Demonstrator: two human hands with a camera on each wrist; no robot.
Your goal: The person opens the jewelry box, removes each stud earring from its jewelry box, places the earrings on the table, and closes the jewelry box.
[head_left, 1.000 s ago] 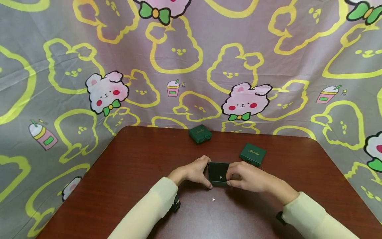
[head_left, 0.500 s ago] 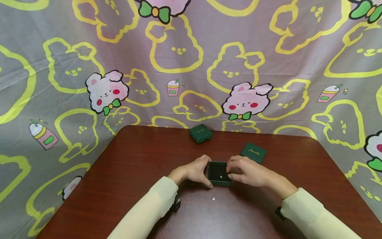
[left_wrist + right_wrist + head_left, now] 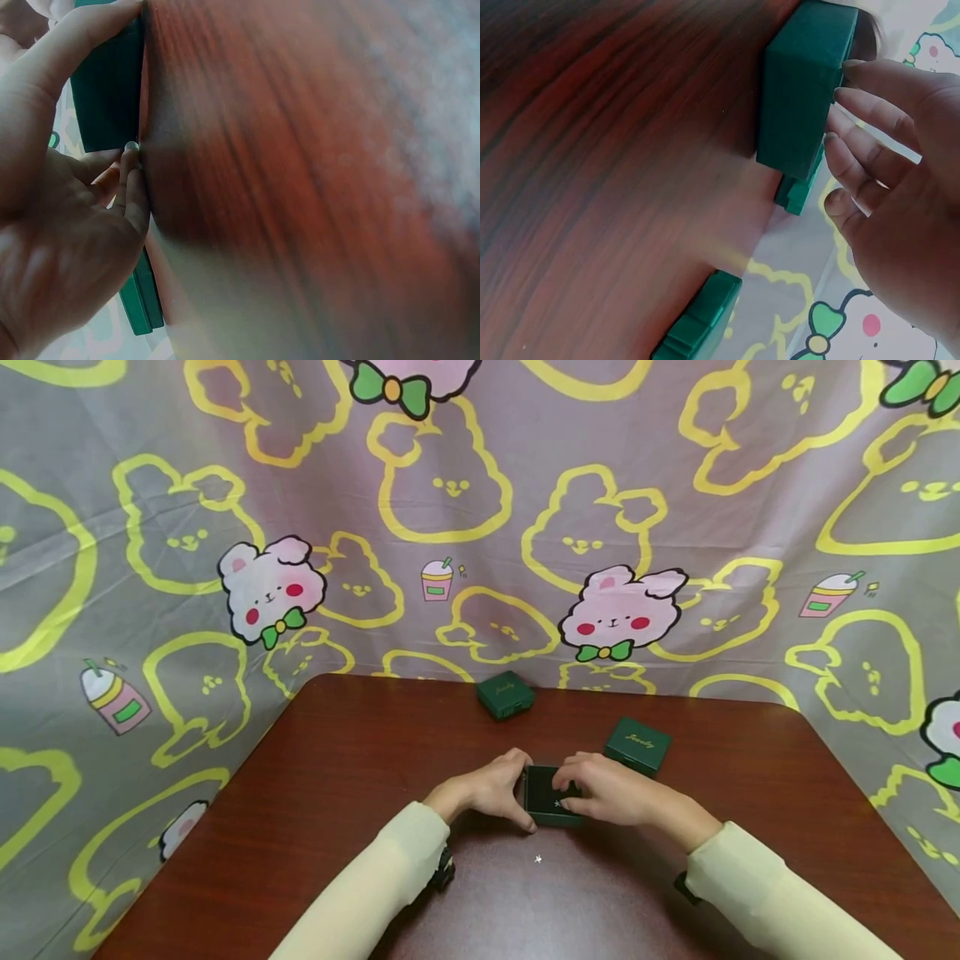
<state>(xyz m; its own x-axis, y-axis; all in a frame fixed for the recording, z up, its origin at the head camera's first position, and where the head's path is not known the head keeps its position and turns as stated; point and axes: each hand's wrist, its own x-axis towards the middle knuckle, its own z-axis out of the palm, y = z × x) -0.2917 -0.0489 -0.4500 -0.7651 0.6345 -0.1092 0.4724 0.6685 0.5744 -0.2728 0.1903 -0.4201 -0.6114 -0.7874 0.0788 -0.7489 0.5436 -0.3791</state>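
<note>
A green jewelry box (image 3: 555,819) with a black inside faces up, its top off, in the head view. My left hand (image 3: 495,789) grips its left side, thumb at the front corner and fingers behind; the left wrist view shows the thumb on the box wall (image 3: 112,82). My right hand (image 3: 609,787) hovers over the box's right half with bent, spread fingers that dip past the rim. Beside its thumb, a tiny silvery star-shaped piece (image 3: 558,804) lies inside. Whether the fingertips touch that piece cannot be seen. Another small star (image 3: 537,859) lies on the table before the box.
Two closed green boxes with gold "Jewelry" lettering stand farther back: one box (image 3: 637,744) behind the right hand, the other box (image 3: 506,695) near the far edge. A cartoon-printed cloth (image 3: 480,560) hangs behind the brown wooden table (image 3: 375,735).
From the box's right wall, my right hand has lifted and moved left over the inside, near the star. My left hand keeps its grip on the box.
</note>
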